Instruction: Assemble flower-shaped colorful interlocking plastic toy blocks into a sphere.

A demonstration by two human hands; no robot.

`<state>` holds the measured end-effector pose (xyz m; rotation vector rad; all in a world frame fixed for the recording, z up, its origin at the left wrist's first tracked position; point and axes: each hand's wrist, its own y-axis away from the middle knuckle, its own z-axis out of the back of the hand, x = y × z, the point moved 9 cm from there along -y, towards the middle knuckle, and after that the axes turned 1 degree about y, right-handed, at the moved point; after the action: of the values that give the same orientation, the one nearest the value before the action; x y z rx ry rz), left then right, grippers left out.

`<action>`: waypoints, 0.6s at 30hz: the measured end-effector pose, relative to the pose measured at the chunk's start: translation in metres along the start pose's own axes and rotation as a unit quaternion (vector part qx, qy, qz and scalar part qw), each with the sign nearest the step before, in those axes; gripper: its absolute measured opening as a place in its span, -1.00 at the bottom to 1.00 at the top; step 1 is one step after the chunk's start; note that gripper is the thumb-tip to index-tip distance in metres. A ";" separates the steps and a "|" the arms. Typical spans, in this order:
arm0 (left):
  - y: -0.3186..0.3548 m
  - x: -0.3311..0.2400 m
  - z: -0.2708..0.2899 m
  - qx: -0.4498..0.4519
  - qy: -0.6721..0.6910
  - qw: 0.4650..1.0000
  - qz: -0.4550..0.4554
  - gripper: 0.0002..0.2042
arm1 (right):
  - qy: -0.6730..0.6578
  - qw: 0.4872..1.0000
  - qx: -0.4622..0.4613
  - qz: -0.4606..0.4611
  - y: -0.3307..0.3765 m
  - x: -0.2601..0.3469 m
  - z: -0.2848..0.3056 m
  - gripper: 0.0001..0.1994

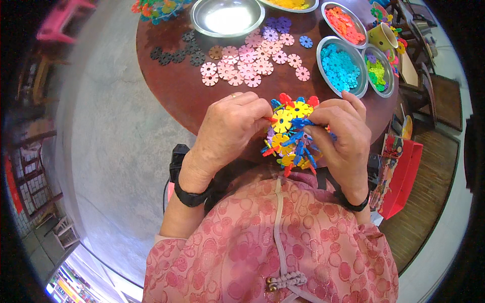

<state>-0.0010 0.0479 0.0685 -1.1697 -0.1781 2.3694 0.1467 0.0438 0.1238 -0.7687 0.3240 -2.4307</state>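
Observation:
Close to my body, at the table's near edge, is a ball (283,121) built of interlocking snowflake discs in yellow, blue, red and purple. My left hand (227,126) is closed at its left side, thumb and fingertips pinching a red snowflake disc (270,119) that meets the ball; whether it is slotted in, I cannot tell. On the opposite side, my right hand (346,139) grips the ball by its blue discs (301,122), thumb below and fingers above. My right fingers cover part of that side. Loose pink snowflake discs (247,69) lie beyond my hands.
Black discs (164,58) lie at the left of the brown table (172,93). A shiny metal bowl (197,25) stands at the back. Metal bowls of blue discs (341,68), orange discs (344,24) and green discs (376,70) stand right, near a yellow cup (381,36).

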 end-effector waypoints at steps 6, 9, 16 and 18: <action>-0.001 0.000 -0.002 -0.003 0.019 1.000 -0.005 -0.85 | 0.066 0.997 -0.004 0.031 0.001 0.007 0.000 -0.81; -0.001 -0.001 -0.003 0.002 0.011 1.000 -0.013 -0.87 | 0.085 0.995 -0.007 0.041 0.002 0.010 0.000 -0.81; -0.001 -0.010 -0.007 0.010 -0.062 0.997 -0.054 -0.89 | 0.074 0.997 -0.001 0.035 0.001 0.013 0.001 -0.84; 0.000 -0.012 -0.006 -0.005 -0.060 0.995 -0.074 -0.89 | 0.065 0.997 0.007 0.039 0.000 0.012 0.000 -0.85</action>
<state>0.0101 0.0414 0.0733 -0.9837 -0.3069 2.3107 0.1382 0.0367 0.1291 -0.5816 0.3788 -2.4107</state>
